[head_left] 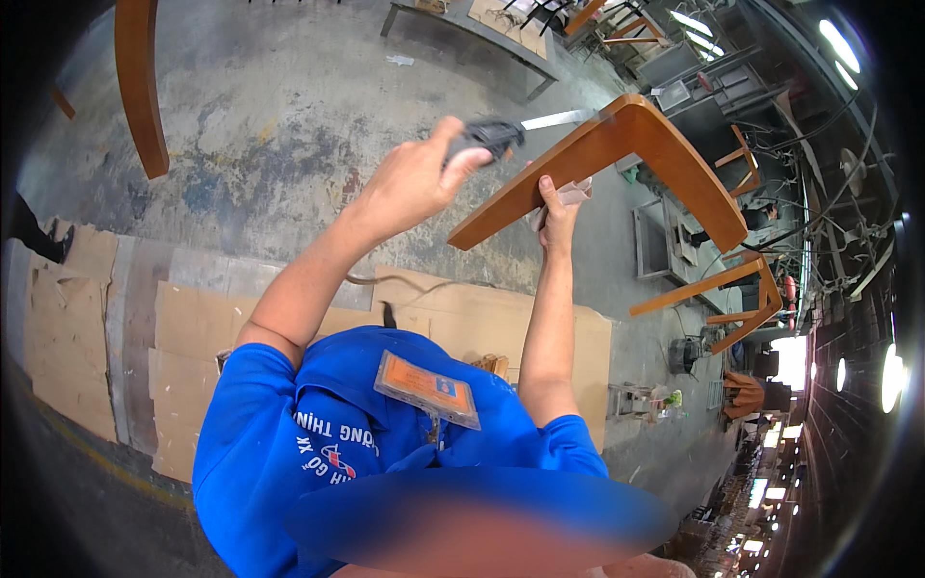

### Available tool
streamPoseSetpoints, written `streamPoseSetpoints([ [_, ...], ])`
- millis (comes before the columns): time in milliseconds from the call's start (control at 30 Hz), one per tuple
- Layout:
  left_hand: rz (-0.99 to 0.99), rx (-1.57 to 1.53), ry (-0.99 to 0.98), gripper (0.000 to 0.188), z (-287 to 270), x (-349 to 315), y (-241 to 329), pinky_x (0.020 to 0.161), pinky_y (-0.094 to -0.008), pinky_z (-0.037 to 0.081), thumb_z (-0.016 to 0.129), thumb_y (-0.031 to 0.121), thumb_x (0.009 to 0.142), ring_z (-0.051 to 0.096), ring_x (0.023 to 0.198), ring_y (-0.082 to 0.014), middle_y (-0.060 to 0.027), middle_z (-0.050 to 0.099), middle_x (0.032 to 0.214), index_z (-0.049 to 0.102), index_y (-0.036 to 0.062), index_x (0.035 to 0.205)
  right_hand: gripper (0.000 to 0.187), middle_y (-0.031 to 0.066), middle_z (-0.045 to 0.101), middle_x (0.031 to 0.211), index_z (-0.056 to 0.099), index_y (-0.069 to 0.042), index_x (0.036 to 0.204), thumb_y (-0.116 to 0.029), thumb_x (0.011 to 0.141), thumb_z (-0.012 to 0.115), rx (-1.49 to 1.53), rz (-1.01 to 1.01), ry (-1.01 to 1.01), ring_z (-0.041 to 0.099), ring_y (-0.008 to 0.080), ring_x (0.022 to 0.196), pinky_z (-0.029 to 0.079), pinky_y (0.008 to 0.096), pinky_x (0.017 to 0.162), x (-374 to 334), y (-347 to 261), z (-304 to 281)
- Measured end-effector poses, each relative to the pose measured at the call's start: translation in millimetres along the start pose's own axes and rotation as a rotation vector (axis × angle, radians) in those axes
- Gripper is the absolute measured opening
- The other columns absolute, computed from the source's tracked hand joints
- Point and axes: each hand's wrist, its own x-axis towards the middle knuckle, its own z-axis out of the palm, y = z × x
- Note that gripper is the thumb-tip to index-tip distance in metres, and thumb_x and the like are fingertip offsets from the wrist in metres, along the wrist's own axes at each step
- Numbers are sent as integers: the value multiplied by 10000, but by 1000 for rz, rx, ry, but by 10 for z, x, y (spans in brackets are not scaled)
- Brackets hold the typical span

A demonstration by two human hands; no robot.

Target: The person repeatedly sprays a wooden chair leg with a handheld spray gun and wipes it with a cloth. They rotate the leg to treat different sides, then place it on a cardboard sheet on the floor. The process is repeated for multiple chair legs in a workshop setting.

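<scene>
The surface underfoot is a worn concrete floor (289, 106), grey with darker, flaking patches, and flattened cardboard sheets (462, 313) cover the part nearest the person. The room is a large workshop whose right side, bent by the lens, is crowded with gear under bright ceiling lights (838, 44). A low metal table (462, 37) stands beyond the hands near the top edge, and a curved wooden leg (142, 87) hangs into view at the upper left. At the far left edge shows another person's dark shoe (66, 244). To the right, a second bent wooden frame (694, 289) lies beyond the work, near a grey metal stand (661, 236). The angled wooden piece (665, 144) is held up in front of the person, above the floor, its corner pointing away and one arm running down to the right. The right hand (557, 222) grips its other arm, thumb pressed on the face, with a pale folded pad (576, 193) also in that hand. The left hand (414, 183) is closed around a dark hand tool (491, 140), whose flat metal strip (554, 120) extends toward the corner; whether it touches the wood cannot be told.
</scene>
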Motion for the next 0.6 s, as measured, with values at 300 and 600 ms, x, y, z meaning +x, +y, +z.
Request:
streamPoseSetpoints([
  [300, -268, -52, -177, 445, 37, -566, -623, 587, -436, 457, 483, 441, 948, 616, 620, -351, -204, 605, 662, 513, 2, 1013, 309, 68, 629, 963, 600, 20, 1005, -126, 791, 770, -52, 16, 388, 584, 139, 862, 467, 295, 778, -122, 13, 185],
  [600, -495, -18, -231, 319, 264, -1159, -1176, 446, -287, 427, 495, 338, 967, 520, 465, -125, -37, 516, 560, 518, 23, 1008, 296, 68, 630, 919, 611, 26, 986, -128, 791, 772, -54, 18, 448, 584, 132, 819, 478, 291, 735, -183, -64, 170],
])
